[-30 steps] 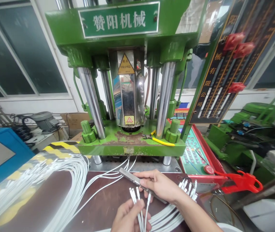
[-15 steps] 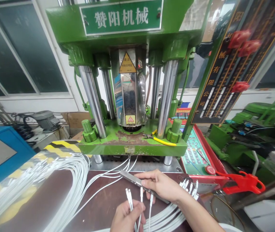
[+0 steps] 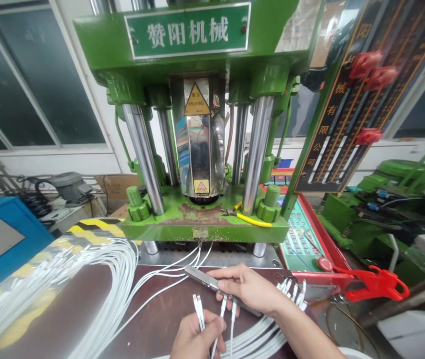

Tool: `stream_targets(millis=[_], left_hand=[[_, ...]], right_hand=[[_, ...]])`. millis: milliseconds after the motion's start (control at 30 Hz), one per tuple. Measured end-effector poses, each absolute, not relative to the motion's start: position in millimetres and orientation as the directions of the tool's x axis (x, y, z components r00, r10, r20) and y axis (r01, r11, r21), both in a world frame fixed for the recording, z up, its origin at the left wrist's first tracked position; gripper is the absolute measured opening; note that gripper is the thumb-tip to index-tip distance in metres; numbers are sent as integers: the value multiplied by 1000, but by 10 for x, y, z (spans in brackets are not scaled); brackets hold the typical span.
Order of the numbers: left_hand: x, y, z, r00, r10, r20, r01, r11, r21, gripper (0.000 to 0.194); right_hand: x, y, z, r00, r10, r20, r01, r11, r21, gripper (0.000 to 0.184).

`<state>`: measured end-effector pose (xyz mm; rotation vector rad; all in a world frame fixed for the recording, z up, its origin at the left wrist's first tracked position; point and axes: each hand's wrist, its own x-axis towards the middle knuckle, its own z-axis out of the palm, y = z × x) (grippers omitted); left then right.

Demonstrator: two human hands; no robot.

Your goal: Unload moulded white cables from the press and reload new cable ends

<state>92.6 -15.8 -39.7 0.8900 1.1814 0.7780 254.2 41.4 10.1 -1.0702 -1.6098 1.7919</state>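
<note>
My right hand (image 3: pixel 247 286) grips a grey metal bar (image 3: pixel 201 277) that slants down to the right above the brown tabletop. One white cable (image 3: pixel 232 321) hangs from the bar's lower edge. Below it, my left hand (image 3: pixel 199 333) is closed on white cables (image 3: pixel 199 310); two of their connector ends stick up side by side. Another cable (image 3: pixel 222 308) rises from these fingers, its connector end touching the bar's edge beside the hanging one. Whether it sits in the bar I cannot tell.
A green press (image 3: pixel 205 232) stands ahead, with yellow-handled pliers (image 3: pixel 253 220) on its base. White cable bundles (image 3: pixel 118 269) lie left, and more cables (image 3: pixel 260 335) lie right. A control panel (image 3: pixel 297 234) with a red button and a red bracket (image 3: pixel 376 284) are at right.
My left hand has brought one cable's end slightly right, up against the bar next to the hanging cable. The right hand and the bar have hardly moved.
</note>
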Motion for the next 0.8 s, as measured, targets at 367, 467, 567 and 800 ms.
stream_targets(millis=[367, 467, 567, 800], left_hand=[[918, -138, -342, 190, 885, -425, -23, 437, 899, 24], [936, -134, -347, 203, 884, -420, -41, 437, 899, 30], [944, -132, -369, 245, 874, -419, -129, 458, 880, 35], [894, -148, -387, 260, 831, -491, -432, 555, 711, 29]], right_hand=[[2510, 408, 128, -579, 790, -200, 140, -146, -979, 41], [2506, 407, 150, -560, 802, -205, 165, -135, -977, 41], [2526, 422, 140, -574, 797, -189, 131, -138, -982, 39], [2592, 457, 71, -560, 820, -116, 71, -93, -993, 35]])
